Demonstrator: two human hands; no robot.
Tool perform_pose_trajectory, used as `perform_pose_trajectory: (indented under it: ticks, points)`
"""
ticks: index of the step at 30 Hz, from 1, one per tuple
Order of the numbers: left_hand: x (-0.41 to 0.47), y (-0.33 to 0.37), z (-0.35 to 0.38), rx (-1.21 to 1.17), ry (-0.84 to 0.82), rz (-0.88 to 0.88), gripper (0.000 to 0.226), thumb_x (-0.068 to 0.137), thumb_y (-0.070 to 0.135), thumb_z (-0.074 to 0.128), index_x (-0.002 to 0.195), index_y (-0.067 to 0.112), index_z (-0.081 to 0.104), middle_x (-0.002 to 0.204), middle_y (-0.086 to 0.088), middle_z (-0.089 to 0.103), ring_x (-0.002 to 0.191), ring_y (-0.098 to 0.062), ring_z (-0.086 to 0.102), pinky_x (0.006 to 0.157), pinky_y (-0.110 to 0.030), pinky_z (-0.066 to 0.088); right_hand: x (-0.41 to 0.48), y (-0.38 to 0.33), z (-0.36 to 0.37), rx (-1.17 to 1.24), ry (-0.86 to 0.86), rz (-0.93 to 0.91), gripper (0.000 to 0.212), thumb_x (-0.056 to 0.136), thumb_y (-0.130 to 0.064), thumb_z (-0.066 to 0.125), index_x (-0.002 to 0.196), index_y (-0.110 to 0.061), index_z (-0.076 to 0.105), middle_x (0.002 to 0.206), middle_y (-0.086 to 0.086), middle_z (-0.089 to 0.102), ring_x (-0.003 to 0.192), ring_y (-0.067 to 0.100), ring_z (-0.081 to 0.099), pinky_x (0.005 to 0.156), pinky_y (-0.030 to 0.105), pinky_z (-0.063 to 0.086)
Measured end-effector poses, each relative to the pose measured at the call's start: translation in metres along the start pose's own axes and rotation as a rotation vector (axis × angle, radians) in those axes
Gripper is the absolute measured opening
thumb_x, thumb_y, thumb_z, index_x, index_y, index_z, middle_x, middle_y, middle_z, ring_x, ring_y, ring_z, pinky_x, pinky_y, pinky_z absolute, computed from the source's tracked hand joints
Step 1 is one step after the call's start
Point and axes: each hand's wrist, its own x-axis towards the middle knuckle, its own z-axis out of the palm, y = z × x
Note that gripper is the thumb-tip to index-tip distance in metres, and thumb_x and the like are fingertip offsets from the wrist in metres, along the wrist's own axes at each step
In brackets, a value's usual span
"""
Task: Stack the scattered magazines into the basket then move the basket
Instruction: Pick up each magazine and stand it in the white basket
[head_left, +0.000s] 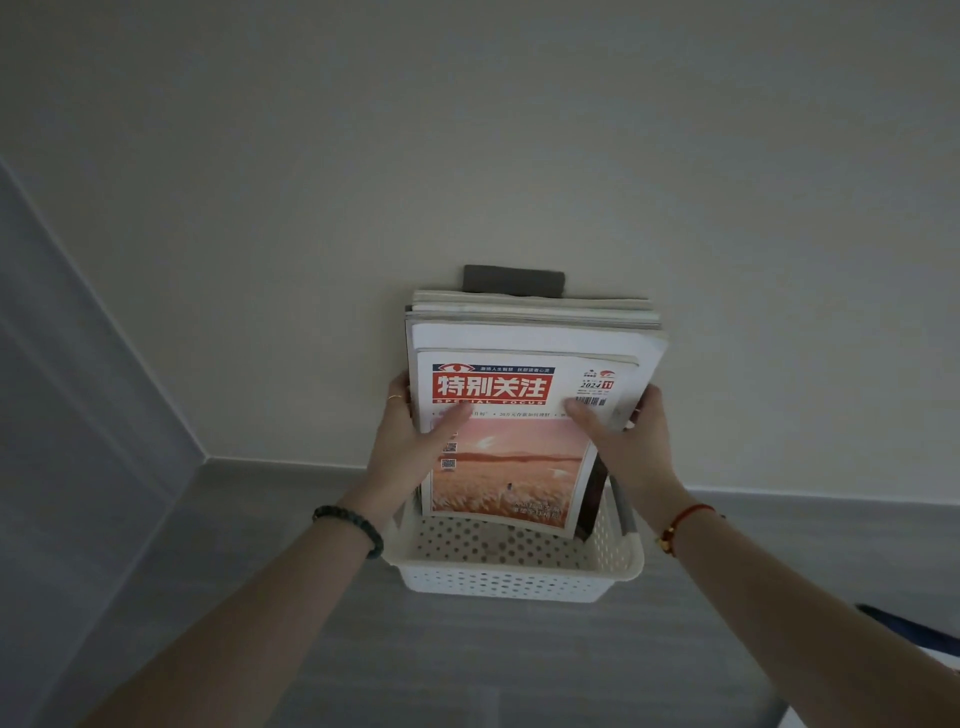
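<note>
Magazines (524, 415) — both hands gripping edges

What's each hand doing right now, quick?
Left hand: gripping the left edge of the magazine stack, thumb on the cover.
Right hand: gripping the stack's right edge, above the basket.

1. There is a single view, from a wide-angle camera worn on the person's head.
2. It faces forward and steeply down toward a pale wall (519, 156) and the grey floor (467, 665) at its foot.
3. It is close: both forearms reach in from the near corners, left hand (410, 447) and right hand (628, 441) meeting mid-frame.
4. The white basket (519, 577) with its magazines (519, 415) sits near the centre, against the far wall.
5. Straight edges bow toward the sides, as wide lenses do.
6. No second view overlaps this one.
</note>
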Motion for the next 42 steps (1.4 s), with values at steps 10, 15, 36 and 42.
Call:
perform_pose_trajectory:
  ticks: [10, 15, 36, 42]
  points:
    - [0.013, 0.024, 0.002, -0.215, 0.028, -0.053, 0.052, 0.074, 0.022, 0.070, 0.120, 0.016, 0.045, 0.108, -0.005, 0.066, 0.094, -0.020, 0.066, 0.077, -0.039, 0.057, 0.007, -0.022, -0.005, 0.168, -0.152, -0.057, 0.047, 0.061, -0.020, 0.081, 0.104, -0.016, 0.061, 0.081, -0.013, 0.073, 0.073, 0.003, 0.069, 0.051, 0.016, 0.052]
    - [0.009, 0.027, -0.002, -0.245, 0.010, -0.037, 0.053, 0.076, 0.020, 0.066, 0.123, 0.014, 0.043, 0.114, -0.011, 0.064, 0.099, -0.026, 0.065, 0.084, -0.047, 0.054, 0.003, -0.025, -0.002, 0.214, -0.116, -0.068, 0.049, 0.059, -0.019, 0.082, 0.104, -0.016, 0.062, 0.090, -0.005, 0.073, 0.078, 0.009, 0.070, 0.059, 0.025, 0.057]
    - [-0.022, 0.027, 0.003, -0.096, 0.258, -0.071, 0.068, 0.077, 0.027, 0.069, 0.133, 0.020, 0.029, 0.135, -0.007, 0.044, 0.120, -0.017, 0.044, 0.100, -0.036, 0.040, -0.013, -0.010, -0.068, -0.061, -0.053, 0.014, 0.055, 0.073, -0.022, 0.073, 0.120, -0.020, 0.045, 0.107, -0.002, 0.054, 0.088, 0.013, 0.058, 0.065, 0.022, 0.047]
    - [-0.088, 0.024, 0.033, -0.074, 0.237, -0.120, 0.049, 0.081, 0.017, 0.064, 0.124, 0.013, 0.041, 0.117, -0.006, 0.053, 0.101, -0.016, 0.052, 0.075, -0.018, 0.042, -0.061, 0.017, -0.161, -0.123, -0.035, 0.086, 0.032, 0.076, -0.013, 0.070, 0.101, -0.025, 0.055, 0.099, 0.000, 0.061, 0.079, 0.014, 0.061, 0.060, 0.025, 0.047]
